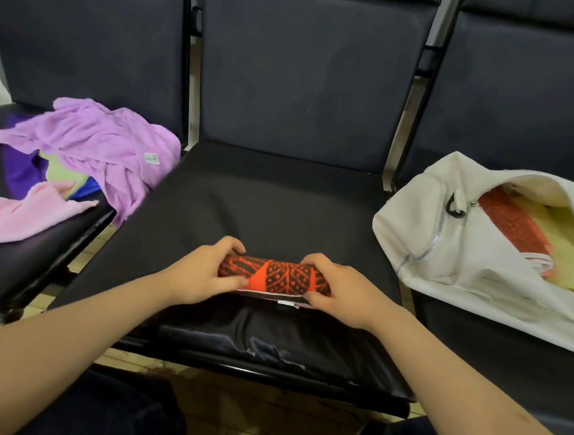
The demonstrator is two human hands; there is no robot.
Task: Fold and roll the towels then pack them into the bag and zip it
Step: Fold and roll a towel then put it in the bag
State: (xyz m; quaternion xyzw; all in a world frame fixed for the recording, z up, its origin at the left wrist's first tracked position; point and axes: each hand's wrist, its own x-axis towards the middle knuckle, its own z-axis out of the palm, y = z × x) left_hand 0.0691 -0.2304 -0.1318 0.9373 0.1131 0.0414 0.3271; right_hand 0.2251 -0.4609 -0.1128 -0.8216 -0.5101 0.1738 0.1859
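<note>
The left hand [202,272] and right hand [338,291] each curl round one end of the rolled orange-and-black towel [275,276], which lies across the middle seat [280,199] near its front edge. On the seat to the right lies the white bag [454,251], unzipped, with an orange towel [515,228] inside. On the left seat sits a heap of loose towels [89,143], lilac uppermost.

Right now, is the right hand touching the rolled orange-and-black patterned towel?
Touching. Head view: right hand curls its fingers over the right end of the rolled orange-and-black patterned towel.
</note>
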